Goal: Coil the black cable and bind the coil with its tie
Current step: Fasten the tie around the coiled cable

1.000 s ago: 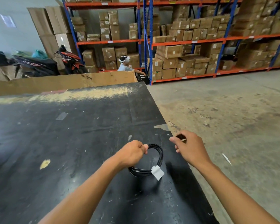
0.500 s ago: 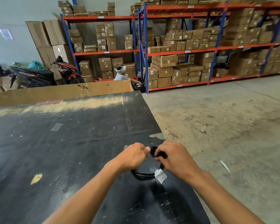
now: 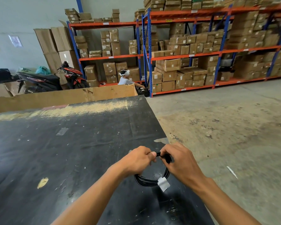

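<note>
A coiled black cable (image 3: pixel 146 181) hangs a little above the black table (image 3: pixel 71 151) near its right edge. A white tag (image 3: pixel 163 183) is wrapped on the coil's lower right. My left hand (image 3: pixel 137 160) grips the top of the coil in a fist. My right hand (image 3: pixel 179 161) pinches a black strap or cable end (image 3: pixel 166 157) at the top of the coil, right beside my left thumb. The upper part of the coil is hidden under both hands.
The table's right edge runs just right of my hands, with concrete floor (image 3: pixel 225 127) beyond. A cardboard wall (image 3: pixel 63 96) borders the table's far side. A person (image 3: pixel 126 77) sits behind it, near motorbikes (image 3: pixel 55 78) and racks of boxes (image 3: pixel 193 51).
My right hand came in from the right and closed on the top of the coil beside my left hand. The view has tilted up slightly.
</note>
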